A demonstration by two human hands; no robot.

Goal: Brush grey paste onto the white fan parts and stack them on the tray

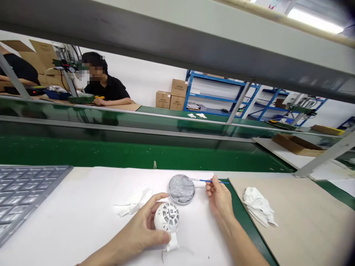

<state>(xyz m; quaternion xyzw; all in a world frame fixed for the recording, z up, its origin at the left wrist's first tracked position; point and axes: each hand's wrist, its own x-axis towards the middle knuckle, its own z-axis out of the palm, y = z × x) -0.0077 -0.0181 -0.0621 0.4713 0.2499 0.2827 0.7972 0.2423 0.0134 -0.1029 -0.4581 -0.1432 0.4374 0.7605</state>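
Observation:
My left hand [148, 227] is closed around a round white plastic housing [167, 218] with slots in a ring on its face and a short stub at its lower end. Thin wires seem to trail from that stub. Between the fingers of my right hand [220, 195] is a thin blue-handled brush [205, 180]. Its tip touches the near-right part of a grey paste in a round dish [181, 190], just beyond the housing. A crumpled white tissue [134, 203] lies to the left of the dish on the white sheet.
At the left stands a grey compartment tray [30, 195]. Another crumpled cloth [257, 205] rests on the brown board [302, 221] at right. Beyond runs a green belt [111, 149]; a shelf beam [177, 40] crosses overhead. A co-worker [107, 88] sits across, near cardboard boxes [177, 94].

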